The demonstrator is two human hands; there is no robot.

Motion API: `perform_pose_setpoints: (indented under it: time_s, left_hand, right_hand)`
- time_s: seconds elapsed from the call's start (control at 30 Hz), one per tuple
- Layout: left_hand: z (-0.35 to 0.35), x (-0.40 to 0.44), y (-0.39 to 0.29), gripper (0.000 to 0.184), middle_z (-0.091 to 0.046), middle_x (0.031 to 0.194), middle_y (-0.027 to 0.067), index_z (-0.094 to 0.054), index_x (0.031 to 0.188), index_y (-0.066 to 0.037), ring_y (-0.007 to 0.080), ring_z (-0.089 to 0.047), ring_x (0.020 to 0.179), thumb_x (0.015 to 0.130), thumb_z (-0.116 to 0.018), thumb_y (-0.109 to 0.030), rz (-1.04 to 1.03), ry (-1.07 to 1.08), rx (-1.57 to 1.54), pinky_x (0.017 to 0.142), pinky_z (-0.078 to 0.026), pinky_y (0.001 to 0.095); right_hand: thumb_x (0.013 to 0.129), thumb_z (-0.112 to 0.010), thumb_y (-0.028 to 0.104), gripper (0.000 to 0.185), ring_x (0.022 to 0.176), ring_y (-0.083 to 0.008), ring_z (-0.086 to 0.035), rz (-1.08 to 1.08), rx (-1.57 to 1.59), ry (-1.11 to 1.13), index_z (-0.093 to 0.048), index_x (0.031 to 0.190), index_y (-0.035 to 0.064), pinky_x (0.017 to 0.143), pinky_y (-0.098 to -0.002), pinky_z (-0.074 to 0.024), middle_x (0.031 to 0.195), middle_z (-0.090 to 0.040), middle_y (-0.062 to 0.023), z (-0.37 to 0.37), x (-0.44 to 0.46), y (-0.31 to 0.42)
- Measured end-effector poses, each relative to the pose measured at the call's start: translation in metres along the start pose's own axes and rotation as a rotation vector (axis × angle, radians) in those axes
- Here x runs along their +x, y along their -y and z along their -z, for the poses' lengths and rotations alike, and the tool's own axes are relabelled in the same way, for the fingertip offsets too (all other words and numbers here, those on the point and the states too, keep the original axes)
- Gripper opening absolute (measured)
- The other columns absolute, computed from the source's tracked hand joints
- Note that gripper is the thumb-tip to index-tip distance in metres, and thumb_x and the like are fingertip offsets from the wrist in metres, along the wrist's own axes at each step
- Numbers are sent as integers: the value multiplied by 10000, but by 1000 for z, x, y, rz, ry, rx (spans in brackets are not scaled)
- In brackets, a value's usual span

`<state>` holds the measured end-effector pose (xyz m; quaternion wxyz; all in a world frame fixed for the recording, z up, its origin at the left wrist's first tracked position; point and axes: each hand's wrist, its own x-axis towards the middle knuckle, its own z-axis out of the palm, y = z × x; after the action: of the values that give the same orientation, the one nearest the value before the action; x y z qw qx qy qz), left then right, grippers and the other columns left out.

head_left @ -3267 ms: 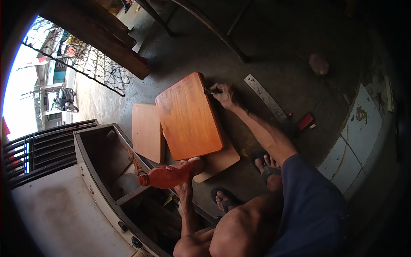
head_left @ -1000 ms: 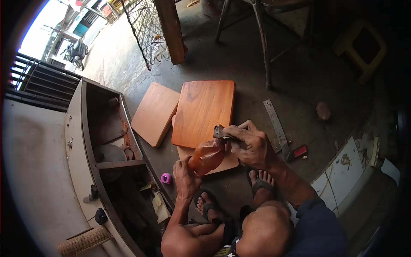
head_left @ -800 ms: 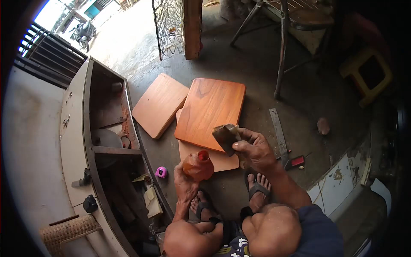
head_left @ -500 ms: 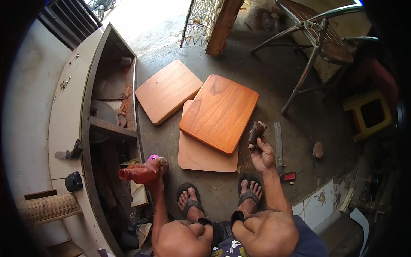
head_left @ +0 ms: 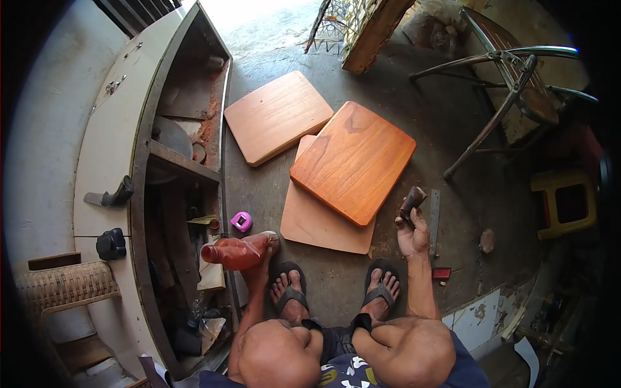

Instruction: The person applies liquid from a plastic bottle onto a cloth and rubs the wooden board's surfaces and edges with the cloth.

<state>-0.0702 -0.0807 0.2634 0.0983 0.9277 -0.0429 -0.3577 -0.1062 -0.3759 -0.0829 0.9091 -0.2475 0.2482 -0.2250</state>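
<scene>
My left hand [head_left: 260,257] is wrapped round a red-stained plastic bottle [head_left: 237,253], which lies on its side with its open mouth pointing left. In my right hand [head_left: 413,237] is a dark, folded piece of sandpaper or cloth [head_left: 412,202], pinched between the fingers. Between the hands and farther forward, a glossy orange wooden board [head_left: 353,162] rests on a paler board [head_left: 326,222] on the floor. Another pale board [head_left: 278,118] lies behind at the left, its corner against the orange one.
A pink tape measure [head_left: 241,221] lies beside the open cabinet frame [head_left: 184,161] on the left. A metal ruler [head_left: 434,223] and a small red object [head_left: 442,273] are on the floor at the right. Farther right stand a folding chair [head_left: 517,84] and a yellow stool [head_left: 548,210].
The hands have moved apart from near the boards; the left carries the bottle leftward, the right holds the dark piece away from the bottle's mouth. The view has turned, showing the boards from above.
</scene>
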Motion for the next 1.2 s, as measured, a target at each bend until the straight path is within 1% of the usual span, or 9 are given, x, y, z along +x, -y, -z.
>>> perform_pose_setpoints:
  time_s: [0.13,0.23,0.3,0.4,0.47,0.6,0.9,1.0,1.2]
  left_hand:
    - [-149,159,110,325,-628,1009,145,-628,1061,-59,276,-640,889,837,-723,-275,-142,-554,-678,803,-516,389]
    - [-256,234,174,468,-590,1197,113,-523,1267,-38,210,-607,1001,890,-736,-216,83,-783,-1048,867,-501,355]
    - [-264,229,175,477,-582,1180,99,-514,1257,-22,199,-598,970,909,-724,-270,318,-653,-1100,841,-509,341]
    - [-245,224,163,376,-613,1169,116,-529,1237,-25,160,-623,957,946,-670,-219,97,-110,-1092,849,-504,329]
    - [-217,238,111,336,-628,1115,138,-509,1216,0,168,-634,868,1003,-590,-248,-258,-270,-960,800,-531,335]
    - [-204,300,44,498,-534,1294,203,-418,1312,16,296,-593,1112,1045,-466,-401,-37,-43,-1671,962,-502,427]
    - [-186,318,3,845,-271,1577,204,-182,1556,-55,386,-255,1463,978,-503,-581,62,381,-2111,1158,-260,589]
    - [-180,307,1,836,-279,1578,137,-234,1545,-103,344,-276,1454,937,-615,-531,-218,480,-2162,1144,-298,578]
    - [-200,320,13,711,-403,1483,91,-320,1485,-128,288,-374,1406,914,-712,-293,-372,599,-2099,1059,-444,521]
  right_hand:
    - [1006,-583,111,315,1033,-145,-627,-14,-17,-41,-557,1317,76,818,-314,-521,1248,-650,-71,13,6,-10]
    - [1010,-578,123,310,1050,-148,-628,-13,-4,-47,-553,1316,76,840,-318,-530,1269,-645,-63,16,8,-15]
    - [1009,-579,123,316,1074,-149,-623,-12,-56,-57,-543,1319,73,883,-330,-532,1296,-632,-67,15,11,-16]
    - [1005,-586,127,299,1126,-189,-608,-27,-58,-132,-542,1294,67,967,-367,-511,1277,-633,-76,24,21,-23]
    - [1002,-590,132,285,1147,-217,-597,-57,-19,-130,-546,1276,69,1005,-392,-488,1253,-637,-79,38,35,-34]
    - [997,-592,156,223,1192,-283,-568,-95,76,-119,-582,1204,76,1088,-455,-421,1177,-649,-81,26,55,-37]
    - [998,-579,237,258,1215,-331,-520,-138,97,-88,-595,1207,86,1111,-540,-354,1228,-621,-68,9,67,-30]
    - [1001,-570,261,278,1241,-336,-512,-174,176,-13,-593,1213,84,1125,-563,-342,1230,-627,-71,6,54,-32]
    - [1002,-560,267,287,1247,-341,-531,-150,160,-11,-591,1227,90,1112,-594,-354,1228,-645,-69,-4,42,-37]
